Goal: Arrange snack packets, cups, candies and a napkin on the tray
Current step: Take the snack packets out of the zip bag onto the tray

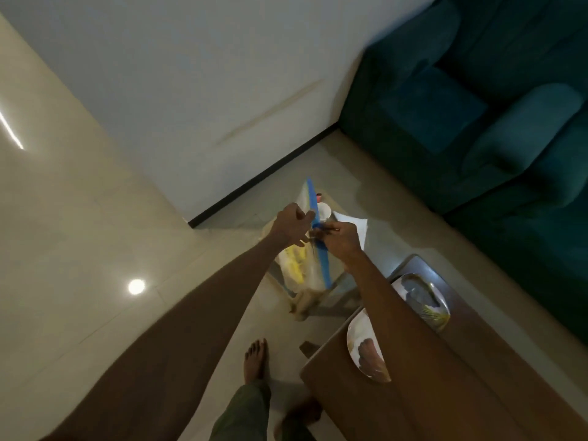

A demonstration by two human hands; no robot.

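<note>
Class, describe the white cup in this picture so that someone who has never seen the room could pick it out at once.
Start at the teal sofa on the right and go down-left to the small glass table near the wall corner. Both hands grip a blue-edged snack packet above it. The white cup stands just beyond the right hand, beside the flat white napkin; it alone is round and open-topped.

I see glossy tiled floor (79,237) throwing back lamp glare. Sofa (477,100), far right: matt teal velvety cloth. Counter (461,393), near right: smooth brown wood. Plates (359,345): glazed, shiny. Bag (310,268): clear plastic, blue strip.
</note>
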